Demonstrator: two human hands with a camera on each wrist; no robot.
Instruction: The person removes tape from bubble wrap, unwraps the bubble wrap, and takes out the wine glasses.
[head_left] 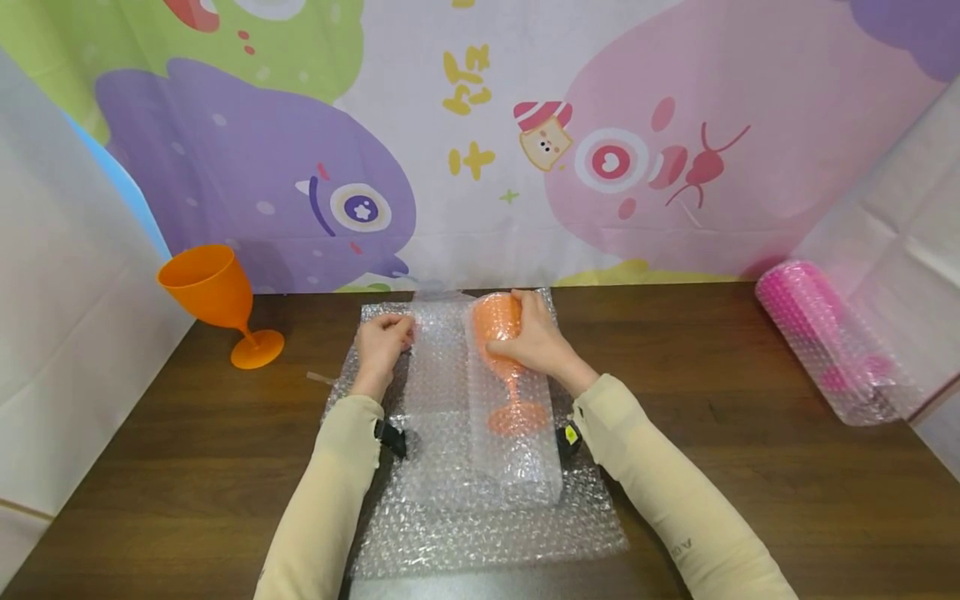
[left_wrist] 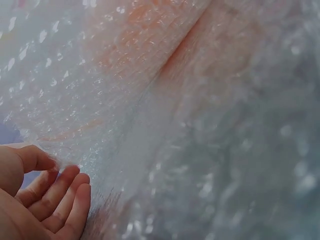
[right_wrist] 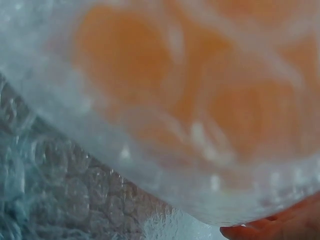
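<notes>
An orange plastic goblet [head_left: 497, 321] lies under a layer of bubble wrap [head_left: 441, 375], its bowl toward the back and its foot toward me. Curled round the wrapped bowl, my right hand [head_left: 534, 337] has its thumb across the front. To the left, my left hand [head_left: 381, 348] pinches the wrap's edge between thumb and fingertips, as the left wrist view also shows at the fingers [left_wrist: 67, 176]. In the right wrist view the orange bowl [right_wrist: 125, 55] fills the picture through blurred plastic, and only fingertips [right_wrist: 235, 231] show at the bottom.
A larger bubble wrap sheet [head_left: 480, 537] lies beneath on the dark wooden table [head_left: 675, 350]. At the back left stands an unwrapped orange goblet [head_left: 210, 292]. Over at the right lies a pink item in bubble wrap [head_left: 806, 308]. A cartoon-printed curtain [head_left: 480, 225] hangs behind.
</notes>
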